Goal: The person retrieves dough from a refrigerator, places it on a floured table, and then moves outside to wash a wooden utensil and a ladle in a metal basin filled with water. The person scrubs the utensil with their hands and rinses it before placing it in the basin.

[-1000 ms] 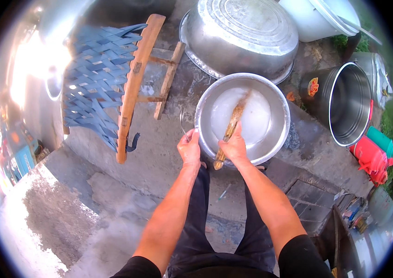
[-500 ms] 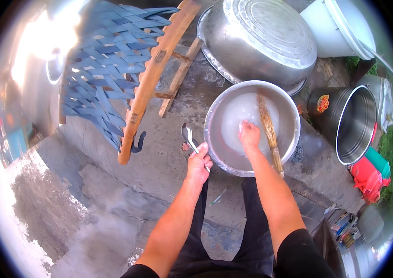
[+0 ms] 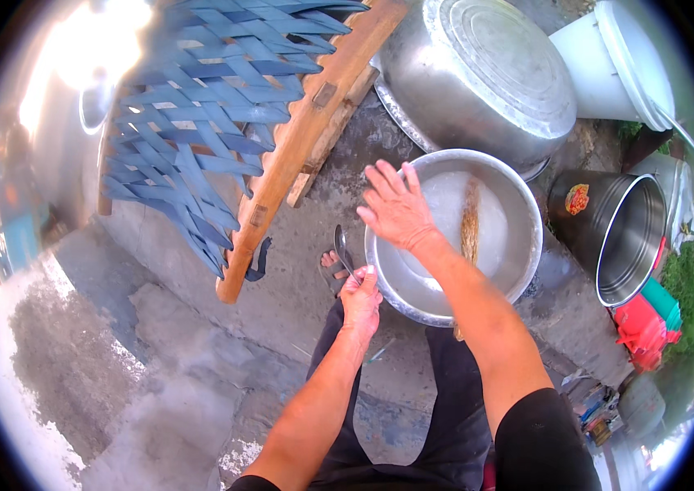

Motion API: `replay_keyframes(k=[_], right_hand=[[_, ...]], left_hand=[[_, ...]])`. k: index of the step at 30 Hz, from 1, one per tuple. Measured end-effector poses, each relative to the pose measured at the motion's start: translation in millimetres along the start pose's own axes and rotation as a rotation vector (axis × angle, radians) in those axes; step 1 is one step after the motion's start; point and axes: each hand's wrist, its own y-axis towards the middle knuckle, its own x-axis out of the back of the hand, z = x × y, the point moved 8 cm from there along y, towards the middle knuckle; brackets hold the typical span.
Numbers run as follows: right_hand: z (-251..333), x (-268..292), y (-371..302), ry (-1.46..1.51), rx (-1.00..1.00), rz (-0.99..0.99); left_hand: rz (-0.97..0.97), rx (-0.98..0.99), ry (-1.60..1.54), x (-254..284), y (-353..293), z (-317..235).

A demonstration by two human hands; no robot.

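Note:
A wide steel basin (image 3: 519,262) with cloudy water stands on the ground in front of me, and a long brownish stick-like piece (image 3: 470,225) lies in it. My right hand (image 3: 396,209) hovers over the basin's near-left rim, fingers spread, holding nothing. My left hand (image 3: 361,301) is shut on a metal spoon (image 3: 341,248) just left of the basin, the spoon's bowl pointing up and away. One sandalled foot (image 3: 331,270) shows below the spoon.
A wooden-framed chair with blue woven straps (image 3: 224,123) lies tipped at the upper left. A large upturned steel basin (image 3: 478,74) sits behind, a white bucket (image 3: 609,65) at top right, a steel pot (image 3: 629,237) and red and green containers (image 3: 646,327) at right.
My right hand has let go of the stick and lifted to the basin's left rim with fingers spread. My left hand left the rim and now grips a spoon.

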Motion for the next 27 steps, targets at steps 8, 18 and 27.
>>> replay_keyframes(k=[8,18,27], right_hand=[[1.7,18.9,-17.0,0.018,0.033,-0.202],[-34.5,43.4,-7.9,0.037,-0.141,-0.219],[-48.1,42.7,-22.3,-0.054,-0.208,-0.124]], left_hand=[[-0.082,-0.202,0.305,2.4,-1.9,-10.2],[-0.067,-0.311,0.403,-3.9,0.7,-6.8],[-0.084,-0.363,0.405,-8.0,-1.1,2.9]])
